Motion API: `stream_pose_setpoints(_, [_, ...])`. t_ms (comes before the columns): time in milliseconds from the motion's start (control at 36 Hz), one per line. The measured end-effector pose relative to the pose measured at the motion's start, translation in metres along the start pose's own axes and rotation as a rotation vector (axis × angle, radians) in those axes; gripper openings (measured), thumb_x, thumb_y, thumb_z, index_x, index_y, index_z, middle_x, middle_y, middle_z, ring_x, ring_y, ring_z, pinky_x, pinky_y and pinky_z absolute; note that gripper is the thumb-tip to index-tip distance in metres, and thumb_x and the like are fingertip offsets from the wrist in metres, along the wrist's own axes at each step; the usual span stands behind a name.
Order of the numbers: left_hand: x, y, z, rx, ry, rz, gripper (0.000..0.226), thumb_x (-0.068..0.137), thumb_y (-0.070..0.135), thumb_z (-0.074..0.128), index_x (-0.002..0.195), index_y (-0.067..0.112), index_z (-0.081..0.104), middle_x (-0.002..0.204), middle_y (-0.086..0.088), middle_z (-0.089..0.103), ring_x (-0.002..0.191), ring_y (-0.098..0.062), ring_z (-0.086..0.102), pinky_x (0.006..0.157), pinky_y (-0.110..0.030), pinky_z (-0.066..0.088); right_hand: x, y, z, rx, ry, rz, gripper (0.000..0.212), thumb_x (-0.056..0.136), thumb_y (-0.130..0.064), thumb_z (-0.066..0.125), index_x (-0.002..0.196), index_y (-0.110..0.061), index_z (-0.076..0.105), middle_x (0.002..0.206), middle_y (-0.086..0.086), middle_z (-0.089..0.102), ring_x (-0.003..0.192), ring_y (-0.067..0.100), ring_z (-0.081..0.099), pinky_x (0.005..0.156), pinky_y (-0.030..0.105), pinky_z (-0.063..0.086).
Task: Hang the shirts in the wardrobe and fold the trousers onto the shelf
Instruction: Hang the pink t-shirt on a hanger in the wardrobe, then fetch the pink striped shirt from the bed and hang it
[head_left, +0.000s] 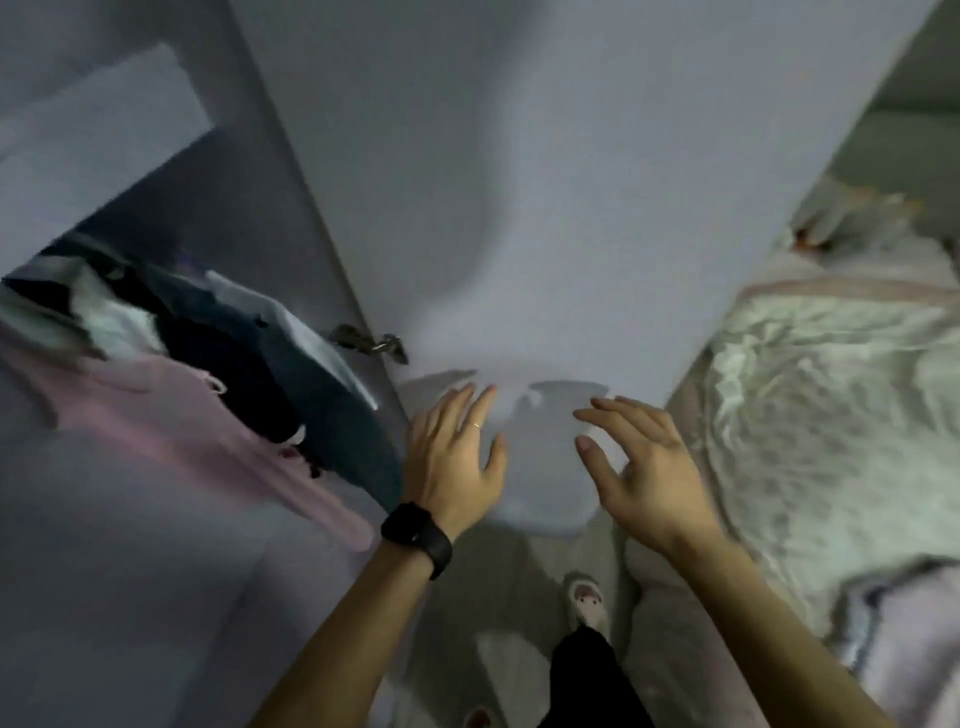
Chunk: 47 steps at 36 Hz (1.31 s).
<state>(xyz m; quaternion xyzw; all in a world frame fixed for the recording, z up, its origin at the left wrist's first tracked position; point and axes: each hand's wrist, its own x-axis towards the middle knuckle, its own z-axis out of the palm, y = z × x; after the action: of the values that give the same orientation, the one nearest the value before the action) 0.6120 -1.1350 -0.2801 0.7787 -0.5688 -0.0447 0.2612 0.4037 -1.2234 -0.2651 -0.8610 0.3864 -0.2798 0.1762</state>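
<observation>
The view is tilted and blurred. Both hands are raised in front of a pale wardrobe door (519, 182). My left hand (452, 457), with a black watch on its wrist and a ring, has straight fingers and holds nothing. My right hand (639, 462) has loosely spread fingers and is empty too. To the left, inside the open wardrobe, hang a pink garment (208, 441), a dark blue garment (322, 415), a black one (223, 353) and a light blue shirt (306, 332). I cannot tell whether either hand touches the door.
A bed with a rumpled whitish cover (831, 415) fills the right side, with a pale lilac cloth (914, 649) at its near corner. A metal hinge (369, 340) sits on the wardrobe's edge. My slippered foot (587, 603) stands on the floor below.
</observation>
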Motion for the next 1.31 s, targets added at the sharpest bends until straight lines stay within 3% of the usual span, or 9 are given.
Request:
stream_pose_setpoints(111, [0.009,0.057,0.031,-0.071,-0.128,0.179,0.055,0.093,0.038,0.051,0.147,0.024,0.048,0.151,-0.002,0.049,0.137,-0.026,0.045,0.108,-0.056,0.040,-0.048,0.025,-0.042,-0.096,0.125,0.177,0.033,0.099,-0.039,0.054,0.120,-0.020,0.072,0.127,0.001,0.068,0.119,0.026,0.061,0.103,0.032,0.046])
stream_pose_setpoints(250, [0.005,0.145,0.073,-0.157,-0.280,0.451,0.058,0.092,0.045,0.039,0.144,0.023,0.051,0.146,-0.004,0.053,0.132,-0.027,0.051,0.105,-0.056,0.043,-0.121,0.057,-0.097,-0.239,0.298,0.410,0.027,0.095,-0.031,0.062,0.116,-0.020,0.074,0.122,0.001,0.070,0.118,0.020,0.057,0.106,0.024,0.037])
stream_pose_setpoints(361, [-0.010,0.210,0.109,-0.198,-0.380,0.619,0.052,0.093,0.037,0.054,0.143,0.023,0.052,0.146,-0.001,0.051,0.124,-0.029,0.054,0.101,-0.048,0.047,-0.186,0.077,-0.133,-0.264,0.362,0.650,0.030,0.098,-0.040,0.057,0.120,-0.025,0.071,0.127,-0.004,0.068,0.123,0.021,0.057,0.105,0.031,0.043])
stream_pose_setpoints(472, [-0.024,0.272,0.144,-0.206,-0.465,0.731,0.056,0.090,0.045,0.043,0.140,0.022,0.055,0.144,0.000,0.054,0.128,-0.024,0.052,0.105,-0.051,0.044,-0.239,0.094,-0.165,-0.322,0.413,0.805,0.030,0.099,-0.038,0.058,0.120,-0.023,0.071,0.126,-0.006,0.068,0.122,0.017,0.057,0.104,0.013,0.029])
stream_pose_setpoints(556, [-0.034,0.316,0.171,-0.189,-0.482,0.821,0.053,0.090,0.042,0.047,0.137,0.021,0.059,0.139,-0.001,0.058,0.123,-0.024,0.056,0.102,-0.050,0.046,-0.275,0.108,-0.185,-0.333,0.442,0.907,0.033,0.098,-0.041,0.055,0.122,-0.025,0.070,0.127,-0.009,0.067,0.123,0.014,0.055,0.104,0.017,0.030])
stream_pose_setpoints(722, [-0.052,0.391,0.220,-0.105,-0.602,0.888,0.052,0.096,0.036,0.056,0.147,0.025,0.049,0.151,0.001,0.047,0.136,-0.019,0.044,0.115,-0.044,0.032,-0.334,0.149,-0.214,-0.286,0.508,1.049,0.034,0.098,-0.044,0.054,0.124,-0.028,0.068,0.129,-0.011,0.066,0.123,0.017,0.054,0.103,0.033,0.043])
stream_pose_setpoints(833, [-0.059,0.422,0.245,-0.056,-0.699,0.878,0.054,0.099,0.039,0.049,0.151,0.030,0.040,0.158,0.006,0.036,0.142,-0.015,0.035,0.119,-0.040,0.022,-0.361,0.175,-0.227,-0.249,0.512,1.115,0.032,0.098,-0.041,0.057,0.126,-0.028,0.067,0.129,-0.013,0.065,0.122,0.020,0.056,0.102,0.029,0.041])
stream_pose_setpoints(1000, [-0.045,0.457,0.276,0.004,-0.777,0.881,0.054,0.100,0.041,0.048,0.152,0.031,0.038,0.159,0.008,0.034,0.144,-0.013,0.032,0.120,-0.038,0.021,-0.371,0.218,-0.244,-0.216,0.486,1.210,0.032,0.096,-0.033,0.066,0.127,-0.028,0.067,0.129,-0.011,0.066,0.119,0.022,0.057,0.098,0.031,0.043])
stream_pose_setpoints(1306, [0.030,0.502,0.381,0.177,-0.911,0.987,0.054,0.102,0.041,0.043,0.154,0.029,0.033,0.161,0.007,0.029,0.147,-0.013,0.027,0.121,-0.038,0.019,-0.339,0.333,-0.231,-0.141,0.273,1.423,0.042,0.099,-0.043,0.055,0.138,-0.030,0.056,0.136,-0.004,0.061,0.126,0.027,0.051,0.102,0.039,0.043])
